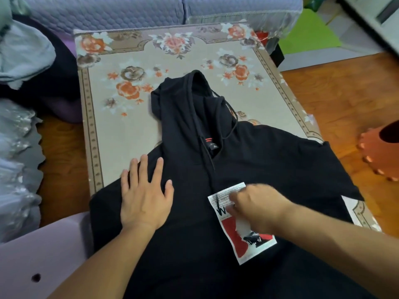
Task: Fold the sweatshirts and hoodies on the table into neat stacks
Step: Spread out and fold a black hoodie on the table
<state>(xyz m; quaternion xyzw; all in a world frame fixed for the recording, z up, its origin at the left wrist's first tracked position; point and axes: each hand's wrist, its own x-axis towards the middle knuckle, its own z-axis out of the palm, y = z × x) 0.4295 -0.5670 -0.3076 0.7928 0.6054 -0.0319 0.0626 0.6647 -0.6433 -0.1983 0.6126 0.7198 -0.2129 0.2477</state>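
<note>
A black hoodie (248, 160) lies spread face up on the table (121, 134), its hood pointing away from the person and its body reaching to the near edge, with the right side hanging over the table's right edge. A drawstring (208, 160) runs down from the neck, and a white and red printed patch (239, 238) sits on the chest. The left hand (144, 199) rests flat on the hoodie's left shoulder area, fingers straight and spread, holding nothing. The right hand (257, 206) lies over the top of the patch, blurred; its fingers are bent near the end of the drawstring, but whether they pinch it cannot be told. The table is covered with a floral cloth (172, 55). Behind it stands a quilted lilac sofa (129, 9). Light blue clothes (23, 52) are piled at the left, and an orange scalloped stool (380, 152) stands on the wooden floor (336, 100) at the right.
</note>
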